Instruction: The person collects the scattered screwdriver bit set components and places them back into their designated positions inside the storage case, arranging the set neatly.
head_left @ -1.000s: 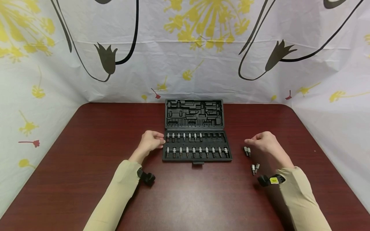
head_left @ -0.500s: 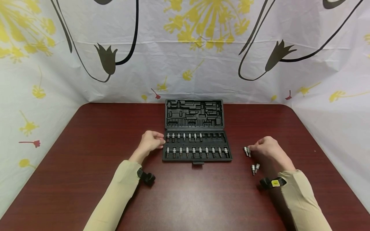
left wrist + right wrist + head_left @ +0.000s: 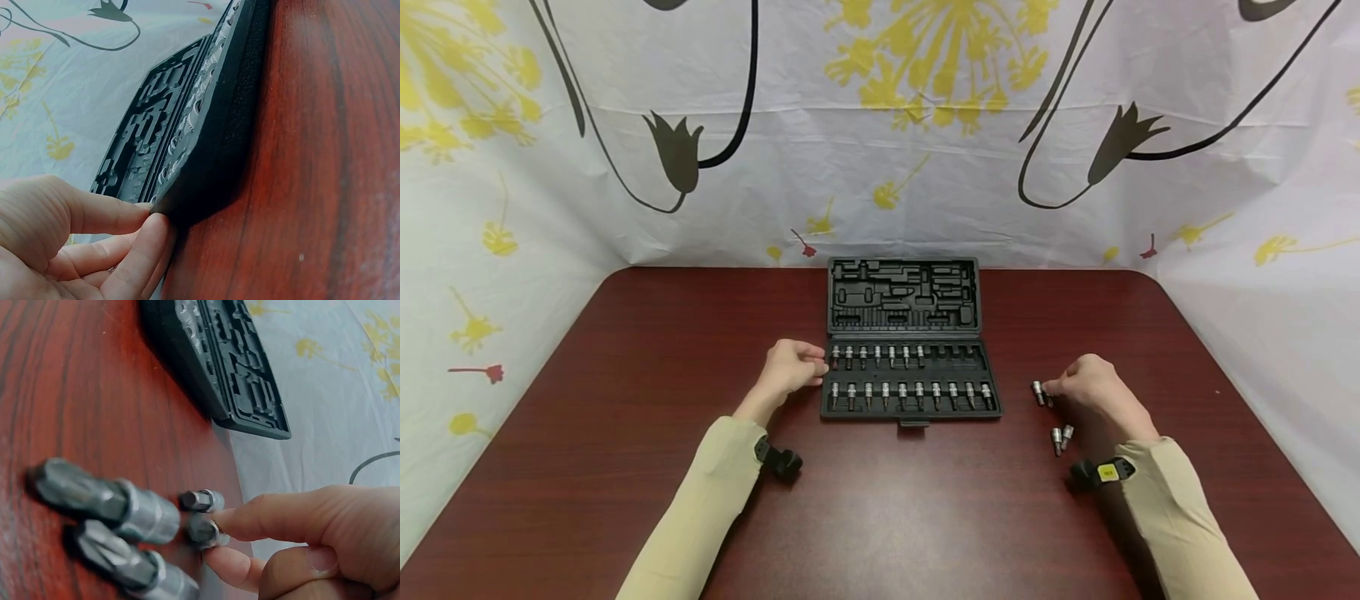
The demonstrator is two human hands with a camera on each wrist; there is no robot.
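An open black bit socket case (image 3: 912, 375) sits at the middle of the table, its lid leaning back. My left hand (image 3: 792, 367) pinches the case's left edge between thumb and fingers, as the left wrist view shows at the corner (image 3: 164, 209). Over on the right, my right hand (image 3: 1093, 387) pinches one bit socket (image 3: 207, 531) between thumb and finger, tip toward the camera. A second bit socket (image 3: 1037, 392) lies just left of it. Nearer the front edge, two Phillips-tipped bit sockets (image 3: 144, 512) lie side by side.
The case's front row (image 3: 902, 395) holds bit sockets along its length. In its back row, several sockets stand at the left and bare slots (image 3: 957, 353) show at the right. A patterned cloth (image 3: 925, 208) hangs behind the table (image 3: 910, 508).
My right hand has come down and nearer, onto the right socket of the far pair, and now pinches it. The left hand stays at the case edge.
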